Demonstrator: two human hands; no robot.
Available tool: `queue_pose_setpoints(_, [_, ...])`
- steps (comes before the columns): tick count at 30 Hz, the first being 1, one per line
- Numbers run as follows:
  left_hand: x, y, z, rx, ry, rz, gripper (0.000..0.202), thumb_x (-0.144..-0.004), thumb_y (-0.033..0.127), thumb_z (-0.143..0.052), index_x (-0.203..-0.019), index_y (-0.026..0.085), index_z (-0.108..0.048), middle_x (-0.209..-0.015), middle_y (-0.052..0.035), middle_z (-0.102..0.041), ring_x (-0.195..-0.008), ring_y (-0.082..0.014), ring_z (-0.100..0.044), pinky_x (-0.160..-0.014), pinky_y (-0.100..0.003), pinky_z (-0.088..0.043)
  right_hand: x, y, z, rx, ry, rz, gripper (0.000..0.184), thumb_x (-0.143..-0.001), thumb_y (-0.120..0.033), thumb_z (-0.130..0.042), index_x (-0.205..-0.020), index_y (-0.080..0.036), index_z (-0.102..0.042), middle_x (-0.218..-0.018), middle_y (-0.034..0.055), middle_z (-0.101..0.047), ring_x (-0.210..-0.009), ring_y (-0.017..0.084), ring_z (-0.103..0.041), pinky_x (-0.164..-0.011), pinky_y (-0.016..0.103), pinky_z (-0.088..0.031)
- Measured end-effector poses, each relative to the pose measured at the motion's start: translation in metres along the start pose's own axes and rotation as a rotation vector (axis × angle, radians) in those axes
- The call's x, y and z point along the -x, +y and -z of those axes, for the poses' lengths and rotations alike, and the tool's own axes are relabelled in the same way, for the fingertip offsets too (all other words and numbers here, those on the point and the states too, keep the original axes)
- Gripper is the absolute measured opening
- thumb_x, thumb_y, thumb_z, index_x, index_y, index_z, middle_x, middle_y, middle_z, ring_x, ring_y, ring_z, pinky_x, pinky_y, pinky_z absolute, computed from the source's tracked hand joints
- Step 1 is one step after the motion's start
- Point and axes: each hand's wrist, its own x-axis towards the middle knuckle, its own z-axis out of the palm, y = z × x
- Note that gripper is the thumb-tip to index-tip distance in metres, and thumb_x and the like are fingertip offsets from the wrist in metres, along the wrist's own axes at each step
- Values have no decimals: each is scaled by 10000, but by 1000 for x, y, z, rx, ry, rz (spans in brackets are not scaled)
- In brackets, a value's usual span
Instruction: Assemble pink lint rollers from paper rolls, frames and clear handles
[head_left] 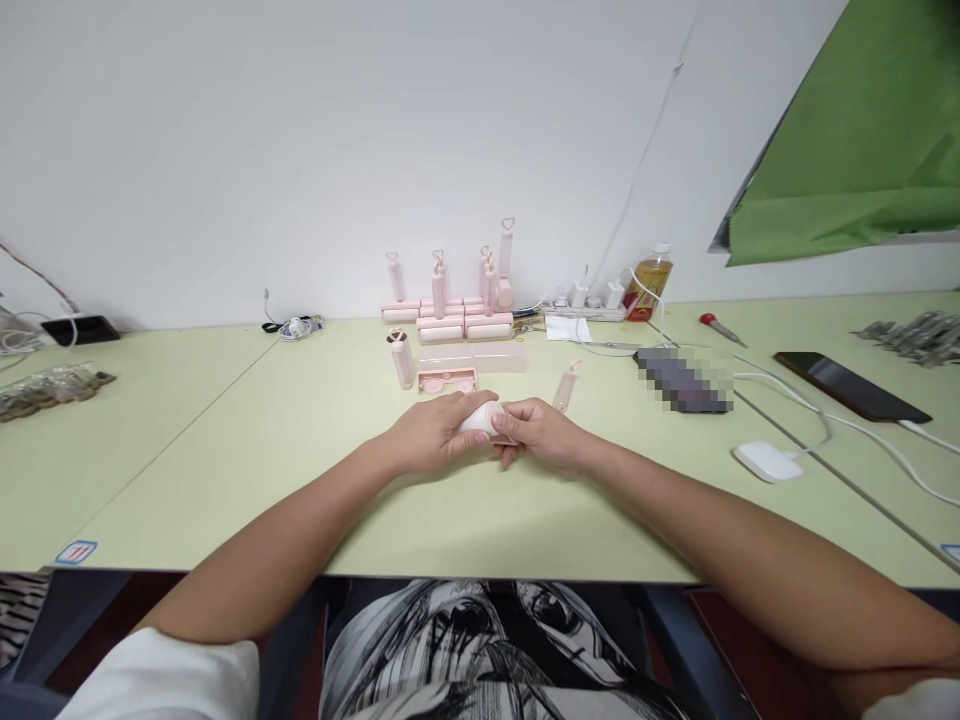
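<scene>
My left hand (433,430) and my right hand (541,432) meet over the table, both closed around a small white and pale pink rounded case (481,418). The right thumb presses on the end of the case, and my fingers cover much of it. Just beyond the hands lies an open pink case (448,382) with round pink parts inside. A clear pink tube (403,362) stands to its left. Another clear tube (566,387) with a loop on top is beside my right hand.
Pink cases (442,328) are stacked by the wall, with several heart-topped tubes (439,290) on them. To the right are a power strip (592,311), an amber bottle (649,285), a screwdriver (721,328), a phone (851,386), a white charger (767,461) and loose cables.
</scene>
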Motion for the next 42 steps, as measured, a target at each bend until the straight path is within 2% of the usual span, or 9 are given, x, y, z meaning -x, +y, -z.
queue_pose_setpoints(3, [0,1,3,10,-4,-3,465,-952,536,-357,-1297,258,-500,-1090,-66,-646,-955,-239,-586,-757,-291,-409,0,1,-2,18,32,6,545,-751,-659,-649,-739,-115,-616,-646,24,-637,-519,113,-632,-532,231,-517])
queue_pose_setpoints(14, [-1,-2,5,12,-31,-32,482,-939,578,-361,-1267,254,-503,-1094,-64,-642,-945,-231,-584,-766,-287,-422,0,1,-2,44,45,29,516,-757,-636,-663,-732,-123,-612,-611,15,-630,-506,120,-621,-529,247,-508])
queue_pose_setpoints(23, [-2,-5,4,-108,-59,-32,540,-936,618,-319,-1321,264,-455,-1100,-60,-640,-971,-232,-588,-780,-306,-441,1,0,-5,27,52,24,501,-755,-629,-668,-739,-130,-625,-624,18,-635,-522,121,-619,-550,255,-511])
queue_pose_setpoints(27, [-2,-5,3,-204,-61,18,603,-928,644,-293,-1379,260,-411,-1113,-84,-628,-978,-251,-583,-769,-323,-446,-2,3,-3,-8,51,-24,506,-746,-624,-684,-744,-120,-633,-650,33,-646,-529,114,-621,-549,243,-510])
queue_pose_setpoints(30, [-2,-5,0,-297,-60,64,641,-914,670,-280,-1401,271,-403,-1054,-91,-622,-927,-259,-588,-728,-325,-443,-5,9,-2,-88,60,-54,514,-762,-623,-669,-752,-109,-649,-672,57,-652,-568,123,-623,-554,248,-536])
queue_pose_setpoints(34, [-4,-4,-5,-364,-74,70,676,-897,693,-288,-1427,286,-386,-960,-81,-603,-854,-251,-587,-683,-313,-429,-7,13,-1,-145,91,-78,578,-819,-658,-569,-762,-94,-680,-670,85,-646,-585,141,-611,-500,254,-548])
queue_pose_setpoints(42, [-4,-1,-11,-364,-61,96,657,-890,702,-303,-1394,298,-426,-919,-60,-591,-807,-228,-586,-659,-296,-417,-5,3,-6,30,169,-102,600,-804,-698,-535,-619,-130,-586,-517,37,-568,-434,113,-539,-394,231,-489])
